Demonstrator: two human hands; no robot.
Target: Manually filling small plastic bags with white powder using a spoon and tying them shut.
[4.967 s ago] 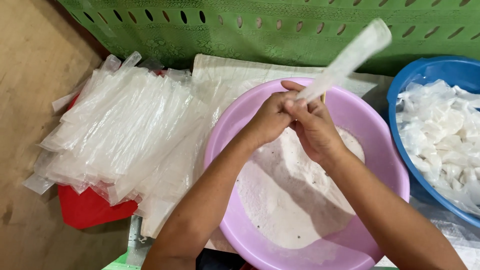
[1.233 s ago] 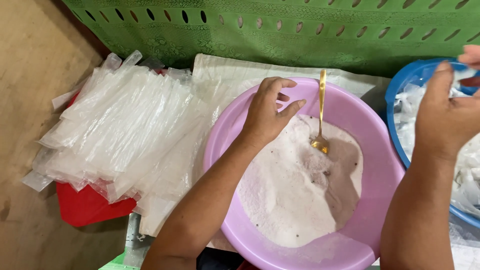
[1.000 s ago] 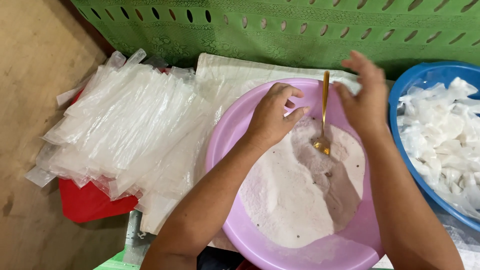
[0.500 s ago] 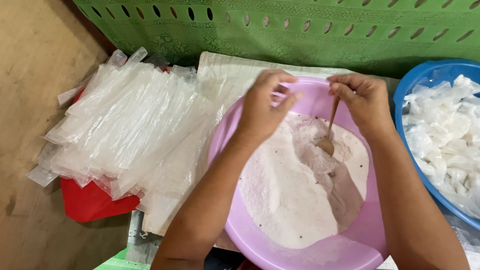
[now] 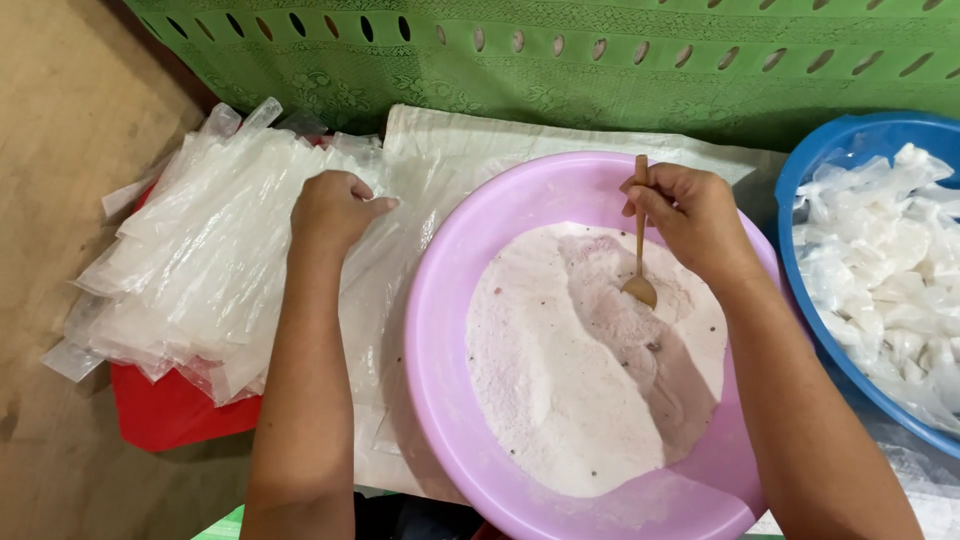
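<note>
While the right hand (image 5: 690, 215) pinches a gold spoon (image 5: 640, 240) upright, bowl sunk in pale powder (image 5: 560, 370) filling the lilac basin (image 5: 440, 330), the left hand (image 5: 335, 205) curls onto stacked clear plastic sleeves (image 5: 200, 260), seemingly picking one.

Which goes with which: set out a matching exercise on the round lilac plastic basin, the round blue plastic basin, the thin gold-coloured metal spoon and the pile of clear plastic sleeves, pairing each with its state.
Things:
1. round lilac plastic basin
2. round blue plastic basin
3. thin gold-coloured metal spoon
4. pile of clear plastic sleeves

States:
A. under the left hand
B. held in the right hand, bowl in the powder
C. filled with whitish filled packets
D. holds pale pinkish powder

Pairs: 1-D, 2-C, 3-B, 4-A
</note>
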